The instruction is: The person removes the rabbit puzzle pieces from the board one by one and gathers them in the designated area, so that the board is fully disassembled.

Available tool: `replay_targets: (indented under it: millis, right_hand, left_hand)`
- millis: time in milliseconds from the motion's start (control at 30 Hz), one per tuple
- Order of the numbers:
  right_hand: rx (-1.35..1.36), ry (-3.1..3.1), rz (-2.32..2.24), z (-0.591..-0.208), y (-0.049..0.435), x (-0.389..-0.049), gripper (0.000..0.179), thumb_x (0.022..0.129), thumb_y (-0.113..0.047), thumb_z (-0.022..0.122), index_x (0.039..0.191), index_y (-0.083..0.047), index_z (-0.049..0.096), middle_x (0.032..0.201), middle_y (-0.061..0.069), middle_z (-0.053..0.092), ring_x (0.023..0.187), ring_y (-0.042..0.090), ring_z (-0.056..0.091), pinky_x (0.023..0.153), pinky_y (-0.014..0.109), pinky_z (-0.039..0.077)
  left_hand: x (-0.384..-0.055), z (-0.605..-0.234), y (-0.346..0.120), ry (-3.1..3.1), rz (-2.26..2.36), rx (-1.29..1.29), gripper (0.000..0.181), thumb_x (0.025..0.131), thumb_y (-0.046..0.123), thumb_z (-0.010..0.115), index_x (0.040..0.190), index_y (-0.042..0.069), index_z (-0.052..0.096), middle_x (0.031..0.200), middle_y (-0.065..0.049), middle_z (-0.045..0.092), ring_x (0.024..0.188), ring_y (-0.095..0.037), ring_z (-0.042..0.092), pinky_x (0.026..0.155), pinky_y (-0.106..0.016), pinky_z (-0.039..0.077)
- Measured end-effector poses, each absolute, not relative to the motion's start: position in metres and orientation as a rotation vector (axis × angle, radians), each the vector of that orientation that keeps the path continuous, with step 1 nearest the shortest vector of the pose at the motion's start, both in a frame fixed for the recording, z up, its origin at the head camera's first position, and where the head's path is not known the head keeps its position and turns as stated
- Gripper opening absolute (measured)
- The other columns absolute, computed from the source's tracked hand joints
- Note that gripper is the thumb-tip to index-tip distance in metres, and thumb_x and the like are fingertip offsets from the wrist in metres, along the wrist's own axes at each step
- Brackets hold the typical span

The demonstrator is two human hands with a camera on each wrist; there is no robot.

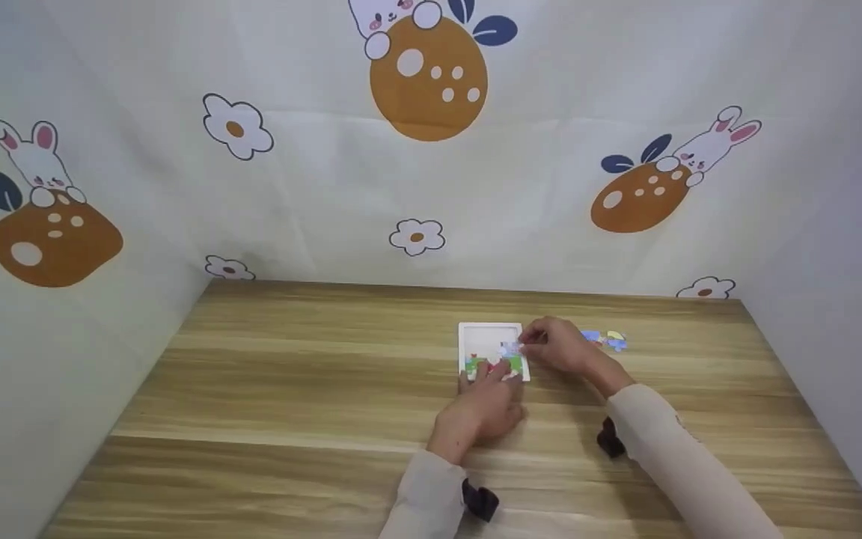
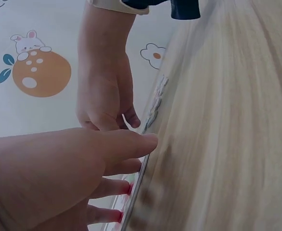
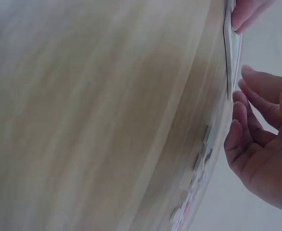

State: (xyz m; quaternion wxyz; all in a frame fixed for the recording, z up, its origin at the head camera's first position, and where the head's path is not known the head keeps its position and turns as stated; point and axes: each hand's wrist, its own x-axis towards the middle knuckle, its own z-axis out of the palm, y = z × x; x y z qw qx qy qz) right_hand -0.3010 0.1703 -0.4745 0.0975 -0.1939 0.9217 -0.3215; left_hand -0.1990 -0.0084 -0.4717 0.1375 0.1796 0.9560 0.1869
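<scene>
A small white puzzle tray (image 1: 462,344) lies on the table, its lower part filled with colourful jigsaw pieces and its upper part bare. My left hand (image 1: 485,408) rests over the near side, its fingertips pressing on the pieces. In the left wrist view, the left thumb (image 2: 131,144) lies along the tray's edge. At the tray's right rim, my right hand (image 1: 558,346) pinches a pale lilac-blue puzzle piece (image 1: 509,348) between thumb and fingers, over the upper right part. The right wrist view shows the right hand (image 3: 266,130) close beside the tray edge, its other fingers curled.
Several loose puzzle pieces (image 1: 614,341) lie on the wooden table (image 1: 289,404) to the right of the tray, just beyond the right hand. A patterned cloth wall (image 1: 311,187) with rabbits and oranges encloses the table at the back and sides.
</scene>
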Motion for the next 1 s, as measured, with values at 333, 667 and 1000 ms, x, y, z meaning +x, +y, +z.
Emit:
replay_targets:
  millis: [333, 667, 1000]
  right_hand:
    - [-0.571, 2.726, -0.908, -0.478, 0.160, -0.304, 0.016, 0.093, -0.010, 0.069, 0.107, -0.003, 0.072, 0.098, 0.010, 0.069, 0.093, 0.021, 0.063, 0.087, 0.041, 0.054]
    - [-0.522, 2.707, -0.936, -0.477, 0.159, -0.304, 0.012, 0.093, -0.010, 0.069, 0.105, -0.005, 0.072, 0.101, 0.009, 0.070, 0.095, 0.021, 0.064, 0.090, 0.042, 0.054]
    - [-0.505, 2.719, -1.084, -0.472, 0.156, -0.298, 0.004, 0.093, -0.009, 0.070, 0.095, -0.006, 0.069, 0.095, 0.008, 0.069, 0.086, 0.016, 0.059, 0.078, 0.028, 0.050]
  left_hand:
    - [-0.200, -0.471, -0.012, 2.748, 0.572, 0.541, 0.053, 0.098, 0.032, 0.058, 0.148, 0.016, 0.050, 0.164, -0.006, 0.032, 0.154, -0.036, 0.022, 0.121, -0.066, 0.021]
    - [-0.201, -0.471, -0.010, 2.760, 0.542, 0.532, 0.054, 0.098, 0.033, 0.058, 0.149, 0.017, 0.049, 0.164, -0.004, 0.033, 0.153, -0.032, 0.024, 0.120, -0.065, 0.023]
    - [-0.201, -0.471, -0.011, 2.757, 0.569, 0.550, 0.054, 0.097, 0.030, 0.058, 0.148, 0.014, 0.050, 0.162, -0.005, 0.036, 0.152, -0.033, 0.026, 0.118, -0.067, 0.025]
